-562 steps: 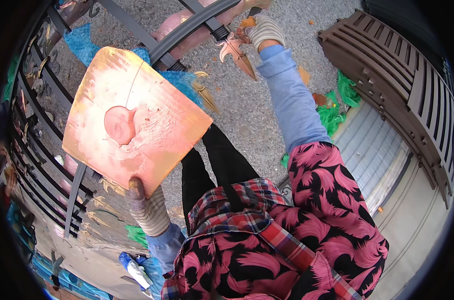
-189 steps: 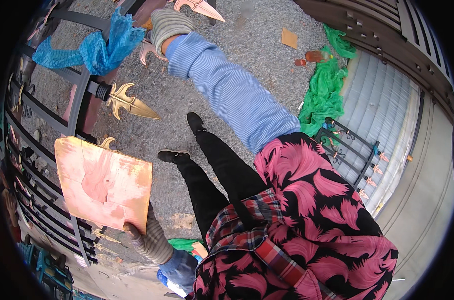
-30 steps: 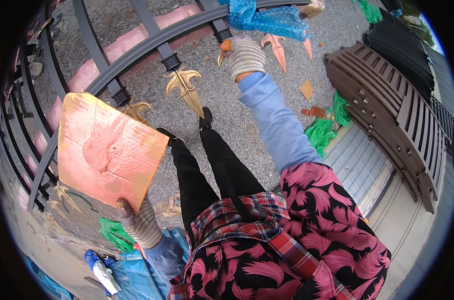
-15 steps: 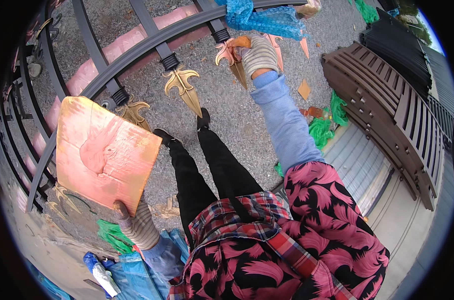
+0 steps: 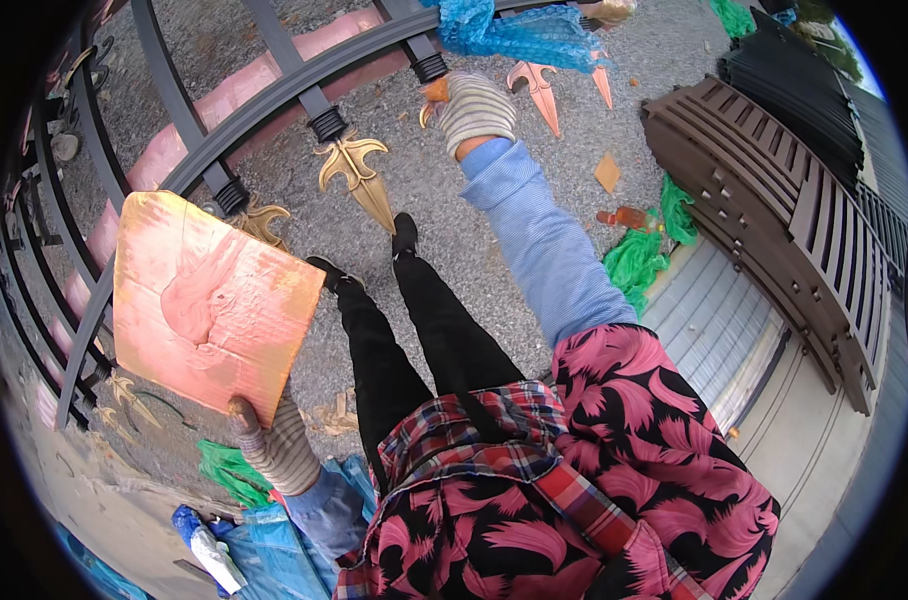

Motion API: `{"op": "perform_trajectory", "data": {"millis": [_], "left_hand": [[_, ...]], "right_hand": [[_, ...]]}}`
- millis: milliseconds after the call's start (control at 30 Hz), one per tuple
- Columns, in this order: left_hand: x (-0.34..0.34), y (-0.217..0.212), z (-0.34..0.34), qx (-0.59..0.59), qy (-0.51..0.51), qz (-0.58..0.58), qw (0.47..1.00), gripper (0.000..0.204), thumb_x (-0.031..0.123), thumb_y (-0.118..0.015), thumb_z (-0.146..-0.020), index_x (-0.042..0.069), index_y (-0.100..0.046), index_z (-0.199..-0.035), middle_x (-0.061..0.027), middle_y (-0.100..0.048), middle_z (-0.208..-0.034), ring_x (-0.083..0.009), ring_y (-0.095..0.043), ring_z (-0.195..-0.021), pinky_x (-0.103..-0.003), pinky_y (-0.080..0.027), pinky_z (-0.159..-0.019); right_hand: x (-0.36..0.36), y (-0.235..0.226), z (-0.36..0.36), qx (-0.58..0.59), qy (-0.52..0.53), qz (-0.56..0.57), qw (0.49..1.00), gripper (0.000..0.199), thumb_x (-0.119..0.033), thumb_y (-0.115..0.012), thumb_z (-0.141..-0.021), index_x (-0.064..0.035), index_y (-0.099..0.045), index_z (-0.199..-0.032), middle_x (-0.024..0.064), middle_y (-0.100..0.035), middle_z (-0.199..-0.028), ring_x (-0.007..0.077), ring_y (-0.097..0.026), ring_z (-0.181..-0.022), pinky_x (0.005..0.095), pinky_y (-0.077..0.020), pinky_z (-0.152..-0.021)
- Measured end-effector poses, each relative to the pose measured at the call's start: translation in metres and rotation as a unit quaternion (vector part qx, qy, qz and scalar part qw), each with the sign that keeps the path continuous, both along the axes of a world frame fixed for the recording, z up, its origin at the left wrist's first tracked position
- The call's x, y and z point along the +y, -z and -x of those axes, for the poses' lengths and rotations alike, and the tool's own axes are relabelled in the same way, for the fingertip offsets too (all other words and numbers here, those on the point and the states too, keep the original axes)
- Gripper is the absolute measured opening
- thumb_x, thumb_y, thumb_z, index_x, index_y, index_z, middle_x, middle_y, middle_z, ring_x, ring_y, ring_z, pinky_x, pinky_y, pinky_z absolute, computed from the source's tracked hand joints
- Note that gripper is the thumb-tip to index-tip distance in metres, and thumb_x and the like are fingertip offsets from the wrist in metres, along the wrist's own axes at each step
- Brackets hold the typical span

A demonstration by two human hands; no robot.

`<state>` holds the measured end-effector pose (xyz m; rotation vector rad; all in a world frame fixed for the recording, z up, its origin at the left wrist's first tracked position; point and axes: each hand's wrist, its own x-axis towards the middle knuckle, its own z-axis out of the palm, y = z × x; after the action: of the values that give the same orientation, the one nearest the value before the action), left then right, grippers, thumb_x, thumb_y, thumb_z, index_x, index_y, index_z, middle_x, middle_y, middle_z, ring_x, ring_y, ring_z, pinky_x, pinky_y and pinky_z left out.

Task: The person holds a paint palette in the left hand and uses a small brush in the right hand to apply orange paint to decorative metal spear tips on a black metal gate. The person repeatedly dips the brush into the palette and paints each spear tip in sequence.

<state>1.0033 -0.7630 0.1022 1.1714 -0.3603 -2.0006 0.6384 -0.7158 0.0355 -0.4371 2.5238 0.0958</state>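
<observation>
My left hand, in a striped knit glove, grips the lower corner of a flat board smeared with wet-looking pink paint, thumb on top. My right hand, gloved the same way, is closed round a small orange sponge-like piece at a spearhead finial on the metal fence. Most of that finial is hidden behind the hand; one curved tip shows. To its left a gold spearhead finial points toward me, with another gold finial partly behind the board. On the right, a finial is coated pink.
Dark grey fence bars lie across the far left, over a pink padded roll. Blue bubble wrap drapes over the rail. Brown railing panels are stacked at the right. Green plastic and a bottle lie on the gravelly ground.
My right hand has shifted left and turned at the finial, now covering most of it. The view has moved slightly; my left hand still holds the board in the same place.
</observation>
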Motion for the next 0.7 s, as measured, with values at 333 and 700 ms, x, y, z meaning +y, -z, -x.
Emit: {"op": "perform_trajectory", "data": {"millis": [333, 700], "left_hand": [[0.001, 0.000, 0.010, 0.008, 0.034, 0.008, 0.999, 0.074, 0.019, -0.068, -0.074, -0.004, -0.026, -0.130, -0.0127, -0.033, -0.132, -0.0272, -0.032, -0.121, -0.048, -0.022, -0.105], [0.001, -0.005, 0.020, -0.010, 0.042, 0.005, 0.999, 0.076, 0.019, -0.068, -0.073, -0.004, -0.024, -0.131, -0.0133, -0.033, -0.132, -0.0282, -0.032, -0.122, -0.049, -0.020, -0.106]], "right_hand": [[0.025, -0.024, -0.009, 0.125, -0.113, 0.076, 0.983, 0.030, -0.029, -0.067, -0.070, -0.0070, -0.062, -0.090, 0.0145, -0.061, -0.083, 0.0307, -0.059, -0.078, 0.0386, -0.0482, -0.070], [0.064, -0.011, -0.009, 0.144, -0.024, 0.129, 0.981, 0.038, -0.029, -0.067, -0.071, -0.0064, -0.055, -0.100, 0.0178, -0.060, -0.086, 0.0341, -0.058, -0.080, 0.0399, -0.0467, -0.070]]}}
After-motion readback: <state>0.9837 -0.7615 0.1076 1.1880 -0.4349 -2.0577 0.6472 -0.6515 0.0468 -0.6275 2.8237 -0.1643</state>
